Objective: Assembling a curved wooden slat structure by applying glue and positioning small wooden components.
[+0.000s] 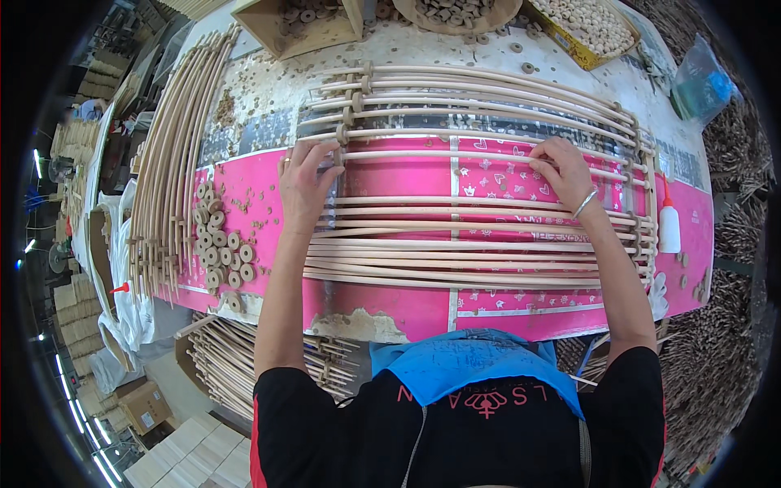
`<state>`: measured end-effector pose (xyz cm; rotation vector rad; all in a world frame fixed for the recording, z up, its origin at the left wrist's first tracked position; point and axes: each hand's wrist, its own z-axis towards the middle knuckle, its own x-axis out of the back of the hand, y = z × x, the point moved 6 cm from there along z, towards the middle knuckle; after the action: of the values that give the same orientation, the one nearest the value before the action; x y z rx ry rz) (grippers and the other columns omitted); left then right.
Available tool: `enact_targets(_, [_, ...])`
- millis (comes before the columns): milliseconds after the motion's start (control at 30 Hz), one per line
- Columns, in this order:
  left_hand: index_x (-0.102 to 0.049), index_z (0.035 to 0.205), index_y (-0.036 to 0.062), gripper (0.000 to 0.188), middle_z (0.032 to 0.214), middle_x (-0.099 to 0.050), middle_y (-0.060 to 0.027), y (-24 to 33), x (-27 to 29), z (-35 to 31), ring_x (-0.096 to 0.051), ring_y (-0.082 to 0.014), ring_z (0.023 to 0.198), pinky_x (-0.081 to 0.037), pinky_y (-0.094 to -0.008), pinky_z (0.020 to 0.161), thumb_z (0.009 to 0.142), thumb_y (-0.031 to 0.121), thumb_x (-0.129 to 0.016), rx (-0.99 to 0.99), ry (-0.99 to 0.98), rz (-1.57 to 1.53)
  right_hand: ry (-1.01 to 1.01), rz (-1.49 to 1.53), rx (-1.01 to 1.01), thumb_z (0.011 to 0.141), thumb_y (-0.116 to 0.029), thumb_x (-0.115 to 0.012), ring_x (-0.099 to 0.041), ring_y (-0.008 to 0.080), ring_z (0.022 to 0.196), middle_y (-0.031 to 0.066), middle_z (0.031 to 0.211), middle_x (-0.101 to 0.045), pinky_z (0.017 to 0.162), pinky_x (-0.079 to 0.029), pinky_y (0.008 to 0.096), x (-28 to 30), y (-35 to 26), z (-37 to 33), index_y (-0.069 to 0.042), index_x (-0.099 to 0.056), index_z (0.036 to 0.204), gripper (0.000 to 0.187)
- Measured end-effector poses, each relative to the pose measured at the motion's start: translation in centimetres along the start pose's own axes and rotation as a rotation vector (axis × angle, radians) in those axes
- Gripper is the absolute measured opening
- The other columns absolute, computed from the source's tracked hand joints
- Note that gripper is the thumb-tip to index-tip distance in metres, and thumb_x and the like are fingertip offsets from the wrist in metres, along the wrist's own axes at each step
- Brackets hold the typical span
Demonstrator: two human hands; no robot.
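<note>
Long thin wooden rods lie side by side across the table in front of me. My left hand (307, 175) is closed at the left end of one wooden rod (407, 154), with thumb and fingertips pinching a small wooden ring (340, 158) there. Near the right part of the same rod, my right hand (563, 167) pinches it between thumb and fingers. Farther back, several rods (488, 104) carry wooden rings (356, 102) at their left ends. A group of bare-ended rods (447, 268) lies nearer to me. Rings also line the rods' right ends.
A bundle of rods (175, 146) and a pile of wooden rings (215, 240) are at the left. Behind stand a wooden box (301, 41), a round tray (468, 26) and a box of small pieces (598, 57). A white glue bottle (669, 228) lies right, on the pink cover (244, 183).
</note>
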<state>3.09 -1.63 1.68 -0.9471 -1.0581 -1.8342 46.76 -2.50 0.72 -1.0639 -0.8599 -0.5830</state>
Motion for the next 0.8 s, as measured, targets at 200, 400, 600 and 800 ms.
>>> enact_targets(200, [-0.068, 0.134, 0.0213, 0.057, 0.124, -0.064, -0.0029, 1.4, 2.4, 0.7, -0.061, -0.0264, 0.114, -0.044, -0.0421, 0.097, 0.079, 0.022, -0.085, -0.012, 0.129, -0.017, 0.068, 0.082, 0.000, 0.093, -0.014, -0.071, -0.062, 0.0298, 0.091, 0.0104, 0.090, -0.064, 0.083, -0.049, 0.0393, 1.7, -0.8, 0.2, -0.004, -0.068, 0.098, 0.011])
enact_targets(400, [-0.060, 0.146, 0.0125, 0.065, 0.137, -0.063, -0.0111, -0.5, 4.7, 0.7, -0.058, -0.0314, 0.128, -0.044, -0.0442, 0.107, 0.086, 0.023, -0.083, 0.041, 0.288, -0.056, 0.130, 0.141, -0.012, 0.094, -0.011, -0.071, -0.064, 0.0264, 0.090, 0.0107, 0.093, -0.063, 0.081, -0.051, 0.0356, 3.2, 1.9, 2.1, -0.002, -0.067, 0.100, 0.012])
enact_targets(600, [-0.059, 0.146, 0.0044, 0.054, 0.133, -0.063, -0.0181, -3.2, 4.4, -3.2, -0.059, -0.0342, 0.127, -0.046, -0.0436, 0.109, 0.095, 0.014, -0.074, 0.195, 0.236, -0.175, 0.117, 0.180, -0.044, 0.094, -0.010, -0.072, -0.064, 0.0257, 0.088, 0.0106, 0.093, -0.064, 0.080, -0.052, 0.0349, 2.2, 3.9, 1.9, -0.001, -0.067, 0.100, 0.012])
enact_targets(800, [-0.058, 0.146, 0.0028, 0.051, 0.133, -0.063, -0.0179, -5.7, 5.0, -7.0, -0.061, -0.0314, 0.126, -0.047, -0.0429, 0.108, 0.097, 0.010, -0.070, 0.316, 0.211, -0.168, 0.105, 0.122, -0.054, 0.093, -0.011, -0.073, -0.065, 0.0266, 0.090, 0.0113, 0.093, -0.066, 0.079, -0.053, 0.0356, 1.3, 4.6, 2.0, -0.001, -0.068, 0.101, 0.014])
